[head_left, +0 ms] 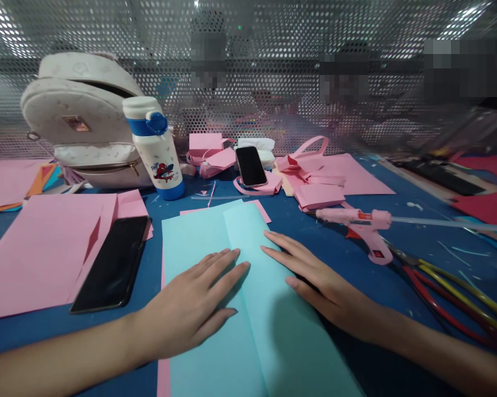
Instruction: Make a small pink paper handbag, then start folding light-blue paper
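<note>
A light blue sheet of paper (194,237) lies in front of me, its right part folded over along a lengthwise line. Pink paper (163,380) shows from under its left and top edges. My left hand (199,300) rests flat on the sheet left of the flap's edge, fingers stretched out. On the folded flap (252,231) lie the fingertips of my right hand (314,275), spread apart near the fold on the right. Neither hand grips anything.
Left are a black phone (112,264) and pink sheets (37,248). Behind stand a white bottle (155,149) and a backpack (83,121). Another phone (252,166) lies among pink paper pieces (318,196). A pink glue gun (364,220) and scissors (450,292) lie right.
</note>
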`<state>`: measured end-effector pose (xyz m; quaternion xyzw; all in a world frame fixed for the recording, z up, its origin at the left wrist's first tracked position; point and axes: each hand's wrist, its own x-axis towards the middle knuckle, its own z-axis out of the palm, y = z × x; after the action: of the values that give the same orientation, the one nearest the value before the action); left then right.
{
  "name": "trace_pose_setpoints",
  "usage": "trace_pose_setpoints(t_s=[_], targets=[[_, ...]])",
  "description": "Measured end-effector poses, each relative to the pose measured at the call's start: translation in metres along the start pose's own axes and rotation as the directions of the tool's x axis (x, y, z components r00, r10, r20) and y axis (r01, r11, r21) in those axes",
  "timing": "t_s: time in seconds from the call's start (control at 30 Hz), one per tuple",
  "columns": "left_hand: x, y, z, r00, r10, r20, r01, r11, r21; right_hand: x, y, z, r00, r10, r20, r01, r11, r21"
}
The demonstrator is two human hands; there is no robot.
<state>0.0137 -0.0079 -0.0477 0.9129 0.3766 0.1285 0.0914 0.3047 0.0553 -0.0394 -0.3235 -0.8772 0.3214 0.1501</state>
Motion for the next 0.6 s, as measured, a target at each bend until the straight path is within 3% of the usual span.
trace_pose_setpoints(t_s=[0.6], targets=[[-0.0010,-0.0014,0.0032,1.000,0.017,0.005,-0.017,0.999,0.029,-0.0001,-0.0018,-0.0003,0.995,0.009,0.099,-0.004,0.999,-0.046]])
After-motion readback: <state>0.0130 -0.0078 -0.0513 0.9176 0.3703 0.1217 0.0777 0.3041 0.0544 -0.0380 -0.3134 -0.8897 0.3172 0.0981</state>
